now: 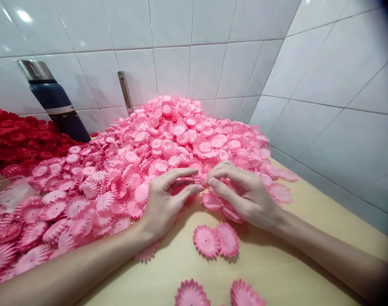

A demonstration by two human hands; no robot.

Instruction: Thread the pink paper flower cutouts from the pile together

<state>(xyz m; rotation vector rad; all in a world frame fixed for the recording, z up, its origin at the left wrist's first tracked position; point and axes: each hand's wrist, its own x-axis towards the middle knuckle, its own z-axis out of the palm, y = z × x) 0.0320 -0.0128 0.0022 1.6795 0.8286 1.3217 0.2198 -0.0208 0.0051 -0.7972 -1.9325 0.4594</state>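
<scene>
My left hand (168,197) hovers at the near edge of a big heap of pink fabric flower pieces (178,131). Its fingers curve, with the thumb tip a little apart from the index fingertip and pink showing in the gap. Close beside it, my right hand (245,193) has its thumb and fingertips pressed together in a pinch; anything between them is too small or hidden to make out. Under the right hand lie more pink pieces (212,201), partly covered. Two overlapping pink flower pieces (206,241) rest on the table just in front of the hands.
Two more pink pieces (192,294) lie at the bottom edge on the pale yellow table (296,255). A dark blue bottle (58,102) stands at the back left by a red heap (25,140). A clear plastic container (12,193) is at far left. White tiled walls (171,63) enclose the corner.
</scene>
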